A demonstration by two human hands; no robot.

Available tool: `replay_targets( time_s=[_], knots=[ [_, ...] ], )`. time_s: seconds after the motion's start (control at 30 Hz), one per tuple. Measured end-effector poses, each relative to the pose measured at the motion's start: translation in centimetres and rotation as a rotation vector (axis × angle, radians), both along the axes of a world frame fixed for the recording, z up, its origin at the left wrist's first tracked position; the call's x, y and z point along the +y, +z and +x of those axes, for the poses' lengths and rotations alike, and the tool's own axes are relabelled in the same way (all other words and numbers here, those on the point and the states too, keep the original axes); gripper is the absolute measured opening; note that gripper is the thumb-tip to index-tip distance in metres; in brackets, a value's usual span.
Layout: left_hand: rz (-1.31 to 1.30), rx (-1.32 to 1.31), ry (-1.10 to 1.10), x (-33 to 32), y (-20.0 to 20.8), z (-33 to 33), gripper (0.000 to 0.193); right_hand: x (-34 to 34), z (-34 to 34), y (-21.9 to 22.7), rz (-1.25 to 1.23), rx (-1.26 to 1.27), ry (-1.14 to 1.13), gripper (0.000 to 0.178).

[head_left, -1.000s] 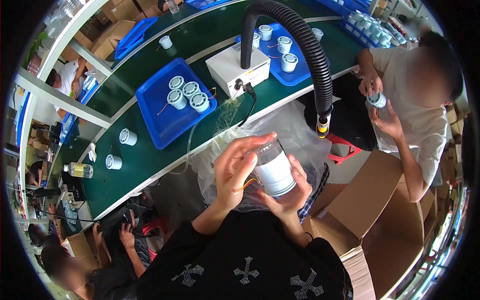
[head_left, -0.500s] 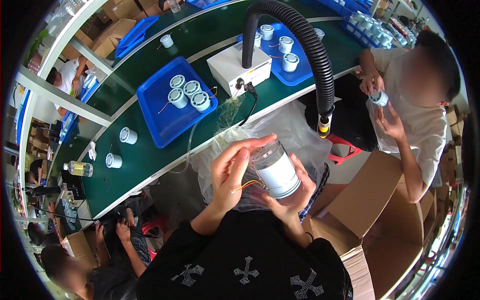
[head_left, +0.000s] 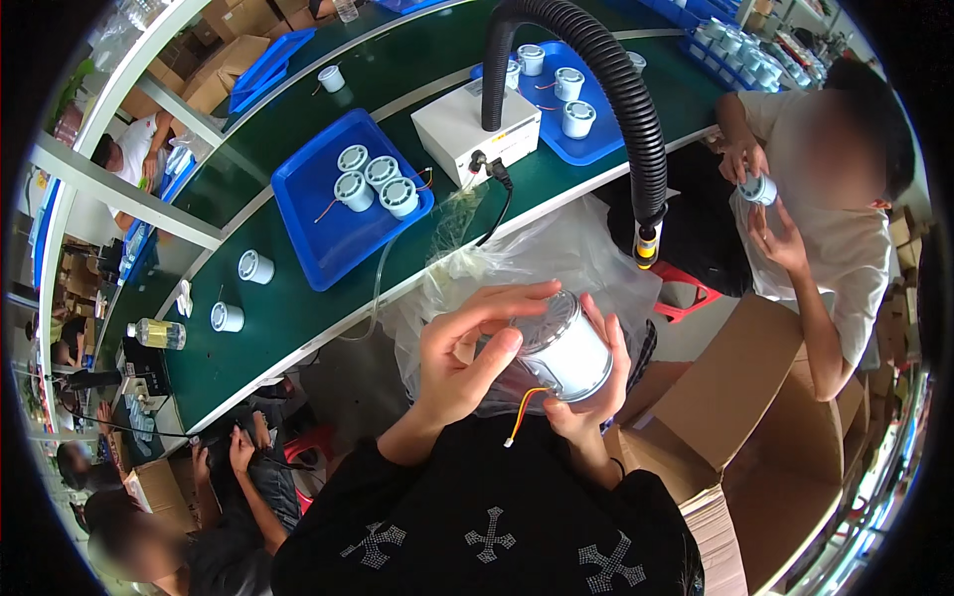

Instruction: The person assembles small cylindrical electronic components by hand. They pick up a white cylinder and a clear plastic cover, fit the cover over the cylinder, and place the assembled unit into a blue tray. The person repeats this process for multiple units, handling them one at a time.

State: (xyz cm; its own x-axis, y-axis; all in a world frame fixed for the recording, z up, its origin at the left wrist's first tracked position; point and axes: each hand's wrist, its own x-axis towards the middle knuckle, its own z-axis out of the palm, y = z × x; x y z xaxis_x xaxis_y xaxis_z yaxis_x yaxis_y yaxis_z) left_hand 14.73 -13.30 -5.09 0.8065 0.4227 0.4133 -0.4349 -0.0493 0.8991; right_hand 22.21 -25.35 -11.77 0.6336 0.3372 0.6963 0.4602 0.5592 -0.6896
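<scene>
My right hand [head_left: 596, 392] is wrapped round a white cylindrical unit [head_left: 578, 360], tilted in front of my chest. A clear plastic cover [head_left: 545, 323] sits at its upper left end. Around that end my left hand [head_left: 467, 353] curves, fingers along the top and thumb on the near side; its palm hides part of the cover. From the unit's lower edge hang thin red, yellow and dark wires [head_left: 522, 409] with a small white plug at the tip.
A blue tray [head_left: 318, 243] with several similar units lies on the green bench, beside a white box [head_left: 467, 139] with a black ribbed hose [head_left: 641, 129]. Loose units [head_left: 255, 266] stand left. An open carton [head_left: 735, 397] is at right, near a co-worker holding another unit [head_left: 758, 189].
The unit has turned in my hands and moved slightly right and up. Its wires, earlier by my left fingers, now hang free. The co-worker at right has tilted their unit.
</scene>
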Motion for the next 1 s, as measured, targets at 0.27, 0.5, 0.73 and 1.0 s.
replay_targets(
  time_s=[0.27,0.5,0.73,1.0],
  knots=[
    [-0.027,0.004,-0.008,0.15,-0.52,-0.07,0.023,-0.4,0.19,0.53,-0.105,0.023,-0.038,0.1],
    [-0.014,0.009,0.002,0.2,-0.59,0.04,0.023,-0.52,0.29,0.62,-0.111,0.073,0.011,0.097],
    [-0.052,0.023,0.087,-0.57,-0.36,0.49,0.019,-0.29,0.63,0.27,-0.196,-0.091,-0.078,0.092],
    [-0.031,-0.009,0.142,-0.37,-0.53,0.25,0.017,-0.1,0.37,0.43,-0.2,-0.124,-0.093,0.09]
  ],
)
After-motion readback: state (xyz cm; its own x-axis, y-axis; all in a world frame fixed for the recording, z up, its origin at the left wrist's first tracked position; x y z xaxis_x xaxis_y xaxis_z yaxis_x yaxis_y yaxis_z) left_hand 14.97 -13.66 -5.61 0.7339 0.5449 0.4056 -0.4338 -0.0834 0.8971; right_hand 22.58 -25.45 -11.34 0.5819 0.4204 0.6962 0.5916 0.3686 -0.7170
